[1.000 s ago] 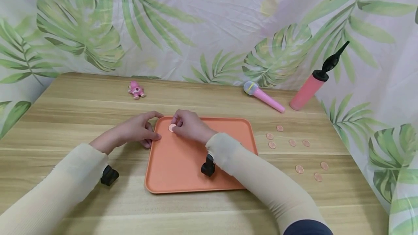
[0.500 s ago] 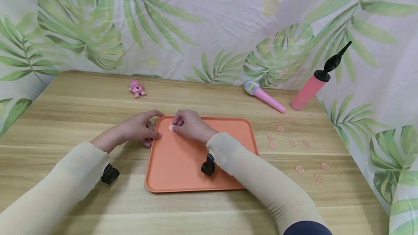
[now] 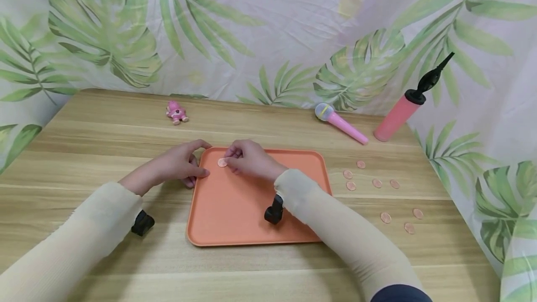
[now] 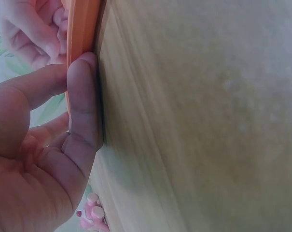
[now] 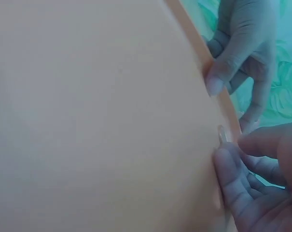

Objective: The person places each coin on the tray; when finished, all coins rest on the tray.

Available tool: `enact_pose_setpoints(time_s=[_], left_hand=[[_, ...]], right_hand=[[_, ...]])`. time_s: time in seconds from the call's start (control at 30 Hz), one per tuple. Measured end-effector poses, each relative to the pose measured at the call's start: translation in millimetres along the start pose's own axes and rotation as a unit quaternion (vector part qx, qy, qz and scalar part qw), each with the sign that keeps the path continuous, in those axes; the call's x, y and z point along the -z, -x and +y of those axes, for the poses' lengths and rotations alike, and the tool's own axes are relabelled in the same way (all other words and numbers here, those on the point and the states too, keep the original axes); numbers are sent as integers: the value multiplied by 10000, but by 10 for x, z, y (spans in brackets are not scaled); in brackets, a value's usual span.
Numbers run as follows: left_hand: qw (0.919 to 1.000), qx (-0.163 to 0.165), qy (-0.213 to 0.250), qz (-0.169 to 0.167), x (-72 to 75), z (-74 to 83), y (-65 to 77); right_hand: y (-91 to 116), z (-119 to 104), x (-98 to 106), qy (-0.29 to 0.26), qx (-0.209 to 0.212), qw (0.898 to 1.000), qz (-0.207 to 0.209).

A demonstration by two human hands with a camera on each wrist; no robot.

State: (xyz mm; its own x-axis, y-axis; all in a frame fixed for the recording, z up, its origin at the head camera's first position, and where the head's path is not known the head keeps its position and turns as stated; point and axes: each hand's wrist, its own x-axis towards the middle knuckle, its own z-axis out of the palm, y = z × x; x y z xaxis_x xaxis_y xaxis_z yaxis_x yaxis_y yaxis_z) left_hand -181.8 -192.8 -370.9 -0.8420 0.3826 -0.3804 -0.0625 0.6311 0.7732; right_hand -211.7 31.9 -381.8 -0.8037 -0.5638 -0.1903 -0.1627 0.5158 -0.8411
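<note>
Your right hand (image 3: 253, 160) is over the far left part of an orange tray (image 3: 230, 213), its fingers curled and its grip nearly closed. Between thumb and fingertips you pinch the right edge of 1 copper-coloured coin (image 3: 222, 162), leaving most of its face uncovered. That coin is inside the tray, near the far left corner; whether it lies fully flat on the tray floor, the views cannot tell you.

Your left hand (image 3: 180, 162) holds the tray's left wall by that same corner, in a narrow grip: your thumb comes over the rim to the inner side, while another finger lies against the outer side.

To the right of the tray, 8 loose coins (image 3: 377, 183) lie scattered on the wooden table (image 3: 272, 271). Beyond the tray you have a pink bear figurine (image 3: 176, 113) on the left, a pink toy microphone (image 3: 344, 126) lying on the right, and a pink hand pump (image 3: 395, 118) with a black nozzle near the table's far right corner.
</note>
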Motion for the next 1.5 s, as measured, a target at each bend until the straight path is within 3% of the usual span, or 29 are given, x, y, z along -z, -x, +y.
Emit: enact_pose_setpoints(time_s=[0.2,0.37,0.77,0.97,1.07,1.3,1.5], left_hand=[[10000,66,37,36,-5,2,11],[9999,84,85,61,-14,-16,7],[9999,-38,104,38,1,-39,3],[9999,-69,125,30,9,-35,7],[9999,-50,127,31,24,-30,28],[9999,-20,161,10,14,13,41],[9998,-43,162,46,-12,7,31]], right_hand=[[169,102,144,-375,31,9992,-111],[390,239,376,-614,66,9981,9],[1006,735,1110,-584,232,9918,1116],[1347,982,1621,139,-282,9844,1732],[1478,1111,1798,379,-590,9811,1805],[1674,1420,2003,939,-1326,9740,1581],[1759,1514,2055,1051,-1815,9683,1359]])
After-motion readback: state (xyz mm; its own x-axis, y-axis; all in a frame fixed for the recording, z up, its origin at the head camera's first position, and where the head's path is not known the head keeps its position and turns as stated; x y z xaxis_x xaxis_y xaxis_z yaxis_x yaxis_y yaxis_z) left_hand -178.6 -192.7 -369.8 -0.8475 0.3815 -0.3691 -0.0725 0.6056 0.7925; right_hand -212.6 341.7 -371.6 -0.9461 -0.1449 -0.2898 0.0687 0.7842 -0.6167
